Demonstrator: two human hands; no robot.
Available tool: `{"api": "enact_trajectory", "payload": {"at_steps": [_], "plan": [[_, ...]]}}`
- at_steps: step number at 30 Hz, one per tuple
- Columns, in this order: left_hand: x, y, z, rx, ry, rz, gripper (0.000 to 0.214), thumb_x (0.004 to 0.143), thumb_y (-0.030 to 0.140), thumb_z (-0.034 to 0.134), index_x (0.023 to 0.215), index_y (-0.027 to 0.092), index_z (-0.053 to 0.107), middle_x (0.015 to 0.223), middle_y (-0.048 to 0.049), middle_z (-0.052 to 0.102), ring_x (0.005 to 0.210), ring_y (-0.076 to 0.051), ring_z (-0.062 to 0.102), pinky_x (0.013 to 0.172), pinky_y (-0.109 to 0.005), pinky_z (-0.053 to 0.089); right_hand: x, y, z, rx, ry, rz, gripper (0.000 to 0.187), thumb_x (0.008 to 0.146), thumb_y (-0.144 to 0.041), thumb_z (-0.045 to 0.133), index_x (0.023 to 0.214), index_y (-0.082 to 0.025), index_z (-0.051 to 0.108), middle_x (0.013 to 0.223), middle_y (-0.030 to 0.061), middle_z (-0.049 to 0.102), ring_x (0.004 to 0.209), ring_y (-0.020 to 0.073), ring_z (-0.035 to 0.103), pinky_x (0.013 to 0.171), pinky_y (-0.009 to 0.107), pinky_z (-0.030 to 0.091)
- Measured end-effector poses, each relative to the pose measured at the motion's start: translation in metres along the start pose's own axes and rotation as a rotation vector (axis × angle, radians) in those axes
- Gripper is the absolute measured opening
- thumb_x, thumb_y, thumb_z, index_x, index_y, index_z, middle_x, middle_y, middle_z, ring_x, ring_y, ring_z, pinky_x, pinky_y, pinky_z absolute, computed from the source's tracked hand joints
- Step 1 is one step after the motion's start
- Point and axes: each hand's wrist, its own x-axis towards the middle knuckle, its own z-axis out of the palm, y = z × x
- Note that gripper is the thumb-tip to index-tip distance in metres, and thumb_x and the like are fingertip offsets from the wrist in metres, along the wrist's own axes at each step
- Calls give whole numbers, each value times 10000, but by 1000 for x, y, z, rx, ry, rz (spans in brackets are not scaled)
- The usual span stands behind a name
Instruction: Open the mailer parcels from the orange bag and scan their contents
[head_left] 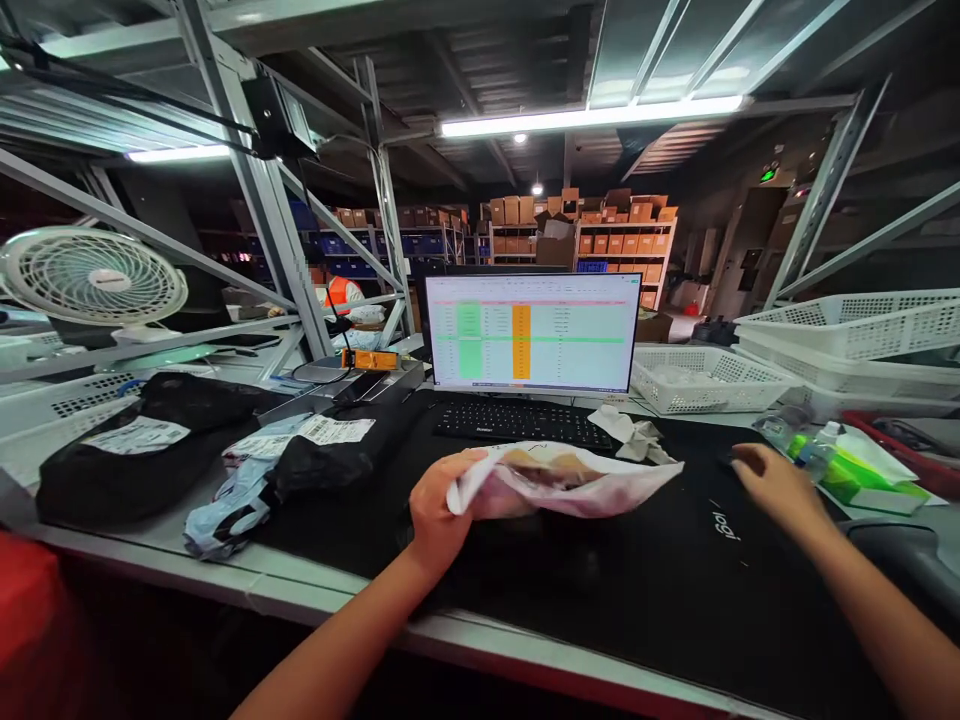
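Note:
My left hand [437, 512] is closed on one end of a clear plastic bag [562, 480] with a pink and brown garment inside, and holds it just above the black desk mat [600, 580]. My right hand [776, 487] rests on the mat at the right, fingers curled over a small dark thing, possibly a mouse, mostly hidden. A black keyboard [521, 423] and a monitor [534, 332] showing a spreadsheet stand right behind the bag.
Black parcels with labels [142, 450] and a blue-grey bag [240, 490] lie at the left. White baskets [709, 378] stand at the right, by a bottle [814, 448] and green packets. A fan [94, 278] sits at far left. A person in orange is behind the shelving.

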Motion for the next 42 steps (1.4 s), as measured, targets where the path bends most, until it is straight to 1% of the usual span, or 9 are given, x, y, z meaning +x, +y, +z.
{"api": "enact_trajectory", "payload": {"at_steps": [4, 10, 15, 20, 23, 28, 32, 36, 42], "plan": [[-23, -5, -4, 62, -127, 41, 304, 820, 414, 678, 1057, 236, 609, 1089, -67, 742, 1124, -266, 665, 1028, -434, 508, 39, 61, -22, -203, -11, -45, 531, 786, -339, 619, 1240, -74, 545, 1441, 273, 411, 1416, 379, 294, 1200, 474, 172], [-27, -14, -10, -2, -259, -15, 950, 556, 721, 801, 1293, 217, 478, 1318, -144, 610, 1228, -326, 585, 1082, -474, 445, 57, 114, -3, -304, -167, -71, 620, 796, -496, 562, 1294, -127, 533, 1412, 206, 475, 1362, 342, 389, 1175, 419, 246], [-27, -12, -10, -154, -329, -10, 1279, 399, 934, 647, 1394, 178, 376, 1433, -221, 473, 1286, -390, 510, 1110, -515, 382, 68, 134, 13, -398, -137, -297, 701, 795, -504, 527, 1371, -108, 469, 1382, 189, 498, 1314, 315, 434, 1164, 371, 275], [-28, 10, -24, -140, -505, -154, 947, 774, 888, 307, 1433, 212, 375, 1537, -169, 387, 1416, -364, 365, 1186, -516, 253, 71, 145, 11, -460, -155, -355, 577, 857, -451, 481, 1356, -160, 483, 1359, 160, 521, 1274, 283, 470, 1121, 351, 325], [-23, 26, -34, -56, -557, -142, 668, 890, 682, 386, 1367, 224, 474, 1534, -133, 412, 1435, -349, 340, 1196, -532, 219, 71, 152, 8, -511, -120, -367, 543, 867, -496, 448, 1299, -178, 534, 1345, 157, 523, 1258, 288, 480, 1104, 366, 342], [-26, 47, -44, 207, -557, -84, 673, 784, 404, 682, 1391, 230, 448, 1544, -148, 385, 1407, -337, 393, 1158, -517, 330, 63, 148, 6, -613, -56, -279, 524, 883, -527, 412, 1221, -178, 608, 1337, 178, 509, 1177, 304, 528, 1071, 405, 375], [-43, 62, -44, 315, -685, 84, 932, 637, 502, 837, 1418, 234, 405, 1547, -188, 372, 1409, -370, 388, 1152, -582, 329, 61, 141, 7, -602, -30, -282, 513, 876, -542, 379, 1165, -201, 631, 1315, 172, 527, 1180, 304, 532, 1053, 398, 393], [-61, 74, -39, 428, -731, 238, 828, 673, 375, 815, 1394, 235, 431, 1525, -182, 409, 1402, -355, 402, 1177, -626, 253, 68, 152, 13, -519, -61, -363, 565, 851, -595, 345, 1185, -215, 596, 1299, 160, 543, 1247, 311, 502, 1085, 414, 380], [-81, 80, -39, 385, -786, 475, 811, 667, 483, 802, 1356, 209, 473, 1492, -208, 447, 1386, -356, 423, 1173, -621, 262, 78, 166, 20, -425, -86, -408, 601, 762, -611, 385, 1222, -264, 557, 1287, 140, 575, 1211, 332, 547, 1056, 455, 430]]}}
